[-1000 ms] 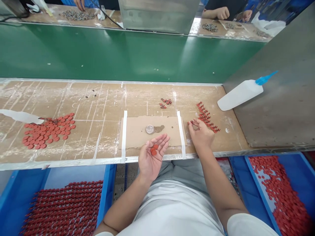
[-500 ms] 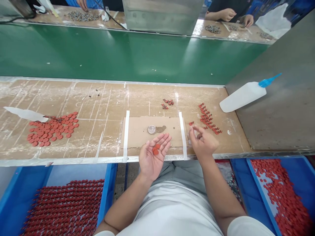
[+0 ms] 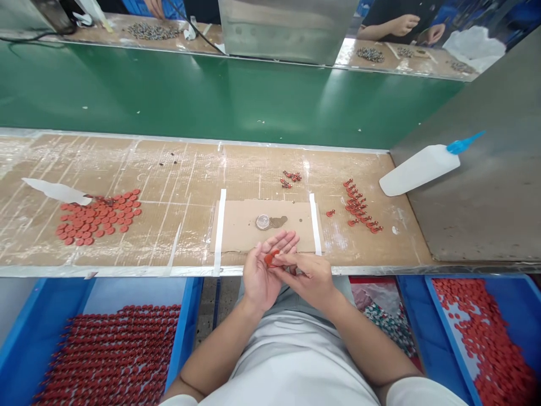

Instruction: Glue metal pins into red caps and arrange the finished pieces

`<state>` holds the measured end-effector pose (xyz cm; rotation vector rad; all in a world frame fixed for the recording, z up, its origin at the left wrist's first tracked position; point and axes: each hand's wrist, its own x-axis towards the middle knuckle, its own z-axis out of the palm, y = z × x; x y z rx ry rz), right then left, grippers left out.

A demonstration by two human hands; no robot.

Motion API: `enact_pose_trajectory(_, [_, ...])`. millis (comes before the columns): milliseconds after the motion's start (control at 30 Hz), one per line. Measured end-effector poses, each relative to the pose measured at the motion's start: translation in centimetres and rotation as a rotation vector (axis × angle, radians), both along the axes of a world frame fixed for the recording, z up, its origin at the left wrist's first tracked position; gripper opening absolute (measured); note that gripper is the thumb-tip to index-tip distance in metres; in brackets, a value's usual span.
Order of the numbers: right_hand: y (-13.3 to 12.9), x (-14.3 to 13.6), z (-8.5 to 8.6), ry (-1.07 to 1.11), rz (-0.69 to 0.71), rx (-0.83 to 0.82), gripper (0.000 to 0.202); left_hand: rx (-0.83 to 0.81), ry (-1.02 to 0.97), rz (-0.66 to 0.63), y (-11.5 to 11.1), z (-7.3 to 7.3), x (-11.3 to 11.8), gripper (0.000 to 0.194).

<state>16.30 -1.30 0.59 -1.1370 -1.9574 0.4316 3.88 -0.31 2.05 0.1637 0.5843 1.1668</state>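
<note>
My left hand (image 3: 262, 276) is palm up above the table's front edge, fingers stretched out, cradling small red discs (image 3: 271, 258). My right hand (image 3: 310, 277) reaches across it, thumb and forefinger pinched at a red disc in that palm. How many discs lie under the fingers is hidden. Just beyond the hands, a cardboard sheet (image 3: 240, 231) is taped to the table with two white strips. On it sits a small round clear dish (image 3: 262, 221) beside a wet brown smear (image 3: 279, 221). One red disc piece (image 3: 330, 213) lies alone right of the sheet.
Red discs (image 3: 97, 220) are heaped on the left, a white nozzle bottle (image 3: 59, 192) by them. Assembled red pieces (image 3: 359, 206) lie right, a small group (image 3: 291, 178) behind. A blue-tipped bottle (image 3: 420, 169) leans right. Blue trays (image 3: 192, 321) flank me. Co-workers' hands (image 3: 406, 25) work opposite.
My right hand has moved left from beside the lone red piece to the discs in my left palm. That piece stays on the table. The view has shifted slightly.
</note>
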Motion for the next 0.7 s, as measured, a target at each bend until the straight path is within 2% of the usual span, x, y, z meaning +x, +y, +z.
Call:
enact_pose_trajectory(100, [-0.2, 1.4, 0.8, -0.053, 0.134, 0.176, 0.030, -0.023, -0.019, -0.027, -0.2, -0.3, -0.4, 0.042])
enact_pose_trajectory(167, [-0.3, 2.5, 1.7, -0.121, 0.214, 0.262, 0.037, -0.039, -0.011, -0.090, -0.6, -0.6, -0.8, 0.036])
enact_pose_trajectory(267, [-0.3, 3.8, 2.8, -0.216, 0.247, 0.351, 0.038, -0.017, -0.004, -0.226, -1.3, -1.1, -1.4, 0.033])
enact_pose_trajectory(333, [-0.2, 4.1, 3.1, -0.256, 0.236, 0.402, 0.035, 0.022, -0.010, -0.250, -1.8, -1.4, -1.6, 0.031])
enact_pose_trajectory(500, [-0.1, 3.6, 2.6, -0.292, 0.193, 0.417, 0.038, 0.014, 0.036, -0.150, -2.4, -2.1, -1.4, 0.022])
enact_pose_trajectory(700, [0.1, 2.7, 2.0, -0.207, 0.186, 0.421, 0.041, 0.016, 0.111, 0.027, -2.1, -2.6, -1.2, 0.029])
